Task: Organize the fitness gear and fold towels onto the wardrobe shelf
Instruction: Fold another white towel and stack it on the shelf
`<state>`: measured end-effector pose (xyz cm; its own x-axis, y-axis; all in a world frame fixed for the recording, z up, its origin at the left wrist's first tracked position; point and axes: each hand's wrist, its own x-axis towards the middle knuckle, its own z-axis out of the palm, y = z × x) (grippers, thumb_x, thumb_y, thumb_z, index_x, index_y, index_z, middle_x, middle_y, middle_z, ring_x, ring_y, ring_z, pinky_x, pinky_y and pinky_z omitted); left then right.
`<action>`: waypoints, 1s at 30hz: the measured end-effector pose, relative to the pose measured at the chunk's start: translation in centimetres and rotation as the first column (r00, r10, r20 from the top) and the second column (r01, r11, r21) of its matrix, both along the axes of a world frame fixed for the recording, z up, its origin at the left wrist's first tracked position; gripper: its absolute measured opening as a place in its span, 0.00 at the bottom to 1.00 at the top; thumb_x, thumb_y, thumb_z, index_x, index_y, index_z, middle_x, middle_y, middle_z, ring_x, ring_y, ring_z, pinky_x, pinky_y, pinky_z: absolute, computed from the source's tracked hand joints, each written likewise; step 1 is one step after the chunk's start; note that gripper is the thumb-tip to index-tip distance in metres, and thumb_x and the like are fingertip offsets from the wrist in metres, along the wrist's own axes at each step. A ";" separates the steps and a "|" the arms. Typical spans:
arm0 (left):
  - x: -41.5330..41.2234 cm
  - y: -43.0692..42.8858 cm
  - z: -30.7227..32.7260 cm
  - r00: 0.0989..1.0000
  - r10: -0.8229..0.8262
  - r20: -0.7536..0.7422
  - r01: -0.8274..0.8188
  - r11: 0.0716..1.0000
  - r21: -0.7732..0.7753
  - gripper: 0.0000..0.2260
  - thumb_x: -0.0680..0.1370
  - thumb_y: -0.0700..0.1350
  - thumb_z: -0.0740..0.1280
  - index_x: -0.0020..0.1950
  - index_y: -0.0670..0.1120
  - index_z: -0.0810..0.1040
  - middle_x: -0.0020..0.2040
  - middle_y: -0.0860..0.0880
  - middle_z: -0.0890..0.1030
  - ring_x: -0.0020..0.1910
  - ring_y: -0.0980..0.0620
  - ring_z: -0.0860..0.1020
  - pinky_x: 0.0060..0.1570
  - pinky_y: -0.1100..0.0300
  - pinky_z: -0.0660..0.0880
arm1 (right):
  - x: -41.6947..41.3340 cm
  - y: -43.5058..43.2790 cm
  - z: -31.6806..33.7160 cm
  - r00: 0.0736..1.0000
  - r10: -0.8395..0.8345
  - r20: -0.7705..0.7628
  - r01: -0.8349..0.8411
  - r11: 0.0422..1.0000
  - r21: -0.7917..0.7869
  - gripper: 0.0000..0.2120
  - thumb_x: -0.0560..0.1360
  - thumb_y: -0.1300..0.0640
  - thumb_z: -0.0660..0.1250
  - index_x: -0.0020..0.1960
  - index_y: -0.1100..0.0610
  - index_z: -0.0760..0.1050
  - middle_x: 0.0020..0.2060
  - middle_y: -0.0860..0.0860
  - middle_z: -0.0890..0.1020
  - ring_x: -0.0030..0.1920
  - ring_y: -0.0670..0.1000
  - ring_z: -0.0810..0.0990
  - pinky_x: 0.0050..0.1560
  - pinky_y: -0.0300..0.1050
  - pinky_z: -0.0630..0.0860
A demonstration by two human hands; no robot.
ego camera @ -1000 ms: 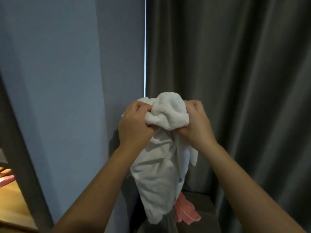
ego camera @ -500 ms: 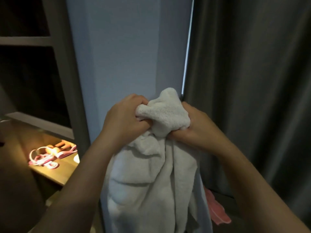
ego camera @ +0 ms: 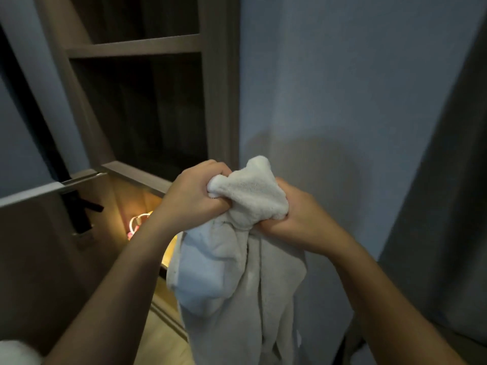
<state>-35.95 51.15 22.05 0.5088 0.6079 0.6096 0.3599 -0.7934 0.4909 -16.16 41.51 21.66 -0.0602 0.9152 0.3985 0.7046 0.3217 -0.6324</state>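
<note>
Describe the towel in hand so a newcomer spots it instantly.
Right of the dark wardrobe shelves stands a blue-grey wall; in front of it two hands are raised. The left hand and right hand grip a fluffy white towel, bunched on top, its rest hanging between the forearms. It is the only cloth held, unlike the white patch at bottom left.

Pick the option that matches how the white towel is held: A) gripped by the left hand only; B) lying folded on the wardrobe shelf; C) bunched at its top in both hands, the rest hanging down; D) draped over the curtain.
C: the left hand and the right hand each have a grip on the bunched top of the towel, and its length hangs below them.
</note>
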 end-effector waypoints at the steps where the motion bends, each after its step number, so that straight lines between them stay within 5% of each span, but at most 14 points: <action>1: -1.2 1.2 -0.2 1.000 -0.001 0.006 0.001 1.000 -0.009 0.07 0.69 0.51 0.68 0.45 0.54 0.77 0.42 0.54 0.78 0.43 0.53 0.78 0.42 0.45 0.78 | -1.1 1.4 -0.3 1.000 0.011 -0.012 -0.011 1.000 -0.014 0.21 0.71 0.47 0.73 0.62 0.46 0.72 0.54 0.44 0.80 0.53 0.44 0.80 0.53 0.50 0.79; 6: -5.5 5.5 -1.4 1.000 0.017 0.025 -0.013 0.989 -0.148 0.08 0.69 0.47 0.68 0.47 0.47 0.78 0.43 0.51 0.78 0.43 0.53 0.78 0.42 0.52 0.79 | -5.5 7.1 -1.9 0.994 0.090 -0.065 -0.097 0.990 -0.105 0.24 0.68 0.43 0.73 0.61 0.42 0.71 0.52 0.45 0.80 0.50 0.45 0.80 0.51 0.52 0.80; 14: -9.7 13.3 -3.3 0.990 0.127 0.058 -0.108 0.960 -0.259 0.09 0.69 0.48 0.68 0.47 0.47 0.80 0.44 0.50 0.80 0.45 0.49 0.79 0.45 0.42 0.78 | -9.6 16.5 -4.0 0.980 0.150 -0.132 -0.173 0.969 -0.178 0.27 0.62 0.43 0.68 0.61 0.37 0.70 0.51 0.43 0.80 0.50 0.43 0.80 0.52 0.50 0.81; 17: -10.9 15.8 -3.8 0.984 0.172 0.053 -0.151 0.949 -0.278 0.13 0.66 0.52 0.66 0.47 0.48 0.79 0.44 0.51 0.80 0.45 0.50 0.79 0.46 0.42 0.78 | -10.6 20.0 -4.8 0.974 0.184 -0.131 -0.206 0.960 -0.189 0.27 0.62 0.43 0.69 0.61 0.37 0.69 0.52 0.43 0.79 0.51 0.43 0.80 0.51 0.50 0.81; 21: -12.2 18.9 -4.8 0.976 0.214 0.033 -0.195 0.934 -0.300 0.07 0.67 0.46 0.67 0.44 0.51 0.78 0.42 0.53 0.79 0.44 0.54 0.77 0.46 0.46 0.76 | -11.7 23.7 -5.7 0.971 0.203 -0.122 -0.227 0.948 -0.222 0.26 0.62 0.42 0.70 0.59 0.37 0.69 0.51 0.42 0.79 0.51 0.43 0.79 0.52 0.52 0.81; 30: -15.4 28.6 -6.4 0.999 -0.010 -0.049 -0.007 0.941 -0.337 0.12 0.65 0.48 0.64 0.47 0.47 0.77 0.44 0.53 0.77 0.44 0.55 0.77 0.44 0.58 0.73 | -14.7 31.1 -7.0 0.984 0.098 -0.151 -0.139 0.947 -0.291 0.30 0.61 0.44 0.72 0.63 0.41 0.71 0.54 0.40 0.80 0.55 0.42 0.80 0.57 0.53 0.78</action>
<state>-51.31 79.72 15.68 0.5337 0.7727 0.3435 0.3893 -0.5851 0.7114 -30.83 72.65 14.68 -0.1409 0.9828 0.1195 0.5758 0.1796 -0.7976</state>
